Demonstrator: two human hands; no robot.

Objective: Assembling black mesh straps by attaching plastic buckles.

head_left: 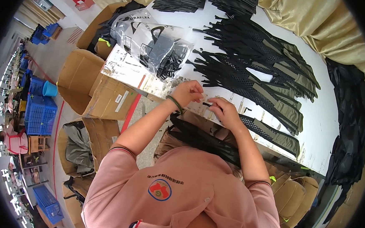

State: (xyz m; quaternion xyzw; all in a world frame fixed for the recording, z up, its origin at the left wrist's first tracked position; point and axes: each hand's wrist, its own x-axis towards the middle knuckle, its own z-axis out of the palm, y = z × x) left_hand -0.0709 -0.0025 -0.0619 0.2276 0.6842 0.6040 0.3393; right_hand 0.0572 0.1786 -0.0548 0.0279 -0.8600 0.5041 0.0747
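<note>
Head view, items at and around a white-topped table (316, 141) with a worn, stained near edge.

Left hand (188, 93): fingers curled toward the thumb, dark green band (174, 104) around the wrist; cannot tell whether anything is gripped. Right hand (225, 110): just beside the left, fingers bent, thumb toward the forefinger; cannot tell whether closed on anything.

Small, narrow black piece (207, 104): at the right hand's fingertips, between both hands, by the table's near edge.

Black mesh and olive fabric straps (273, 69): fanned in overlapping layers on the table, beyond and right of the hands; narrow black ends toward the left. Single black-and-olive mesh strap (279, 136): apart from these, along the near edge, beside the right forearm.

Clear plastic bag with black printing (153, 43): at the table's left, dark contents inside. Flat black strips, stacked (179, 0): far side.

Open brown cardboard box (112, 97): left of the table. Shiny gold curtain (326, 20): behind. Black sheet-like material (349, 124): hanging at the right edge.
</note>
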